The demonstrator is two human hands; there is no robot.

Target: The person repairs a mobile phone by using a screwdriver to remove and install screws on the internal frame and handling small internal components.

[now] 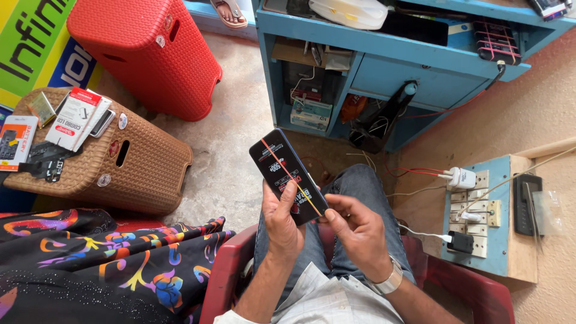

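black phone box (288, 177) with a rubber band (292, 178) round it sat over the lap; left hand (282, 219) gripped its lower end, right hand (357, 231) pinched the band at its bottom corner. brown stool (129, 165) stood left.

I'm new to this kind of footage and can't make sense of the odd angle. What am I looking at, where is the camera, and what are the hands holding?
There is no machine here: the single picture comes from a camera worn on a person's head, looking down at their own lap and hands while they sit in a red chair. The left hand grips a flat black box with a yellow rubber band across it. The right hand, with a wristwatch, pinches the box's lower corner. To the left stand a brown woven stool carrying small packets and a red stool. Ahead is a blue workbench; to the right, a board of sockets with chargers plugged in.
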